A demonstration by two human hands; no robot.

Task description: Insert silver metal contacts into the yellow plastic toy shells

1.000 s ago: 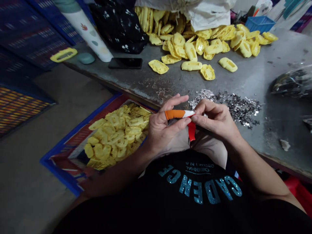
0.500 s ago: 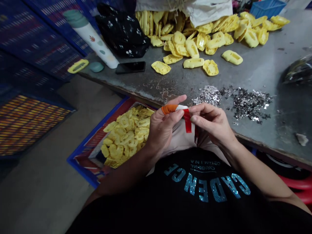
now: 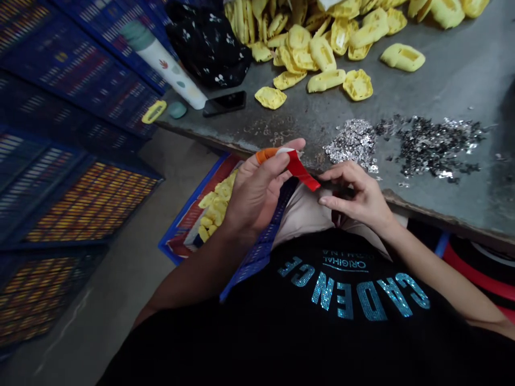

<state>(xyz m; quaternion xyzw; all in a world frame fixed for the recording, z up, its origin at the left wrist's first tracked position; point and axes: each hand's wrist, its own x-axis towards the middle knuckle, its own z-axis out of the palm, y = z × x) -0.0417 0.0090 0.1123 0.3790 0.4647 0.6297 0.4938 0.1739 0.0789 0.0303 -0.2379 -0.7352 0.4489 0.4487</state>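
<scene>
Left fingers (image 3: 277,167) are clenching an orange-and-white tube (image 3: 267,156) above a person's lap, a red strip (image 3: 301,170) trailing from it, while right fingers (image 3: 341,175) are hanging open just beside the strip's end. A blue mesh strip (image 3: 261,244) is dangling below the left hand (image 3: 253,198). Silver flakes (image 3: 354,145) are lying on a grey counter (image 3: 454,91), yellow plastic moldings (image 3: 322,69) heaped beyond them, more filling a blue tray (image 3: 177,241) below.
</scene>
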